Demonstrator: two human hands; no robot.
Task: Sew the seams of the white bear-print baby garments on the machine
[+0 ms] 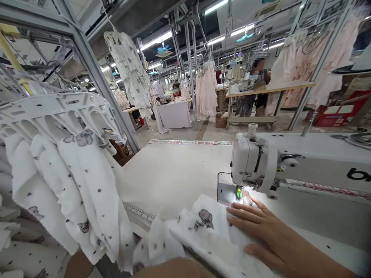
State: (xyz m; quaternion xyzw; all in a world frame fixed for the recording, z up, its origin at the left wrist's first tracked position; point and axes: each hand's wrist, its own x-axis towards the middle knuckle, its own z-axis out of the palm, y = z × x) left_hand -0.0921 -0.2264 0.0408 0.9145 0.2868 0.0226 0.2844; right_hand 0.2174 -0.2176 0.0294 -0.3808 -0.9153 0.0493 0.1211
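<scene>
Diffuse, fairly even light is thrown over the bench [174,166] by fluorescent tubes [216,7] mounted overhead, beyond its far edge. A small, intense spot is cast beneath the head of the sewing machine [246,162], by which part of the needle plate [224,189] is whitened; below the machine's arm, the bench top is left in greyer shade. The cloth [208,231] at the near edge is softened by slight blur. Beyond the far left corner, a metal post [95,75] is slanted by wide-angle distortion. One background person [259,66] is partly masked by pixelation.
</scene>
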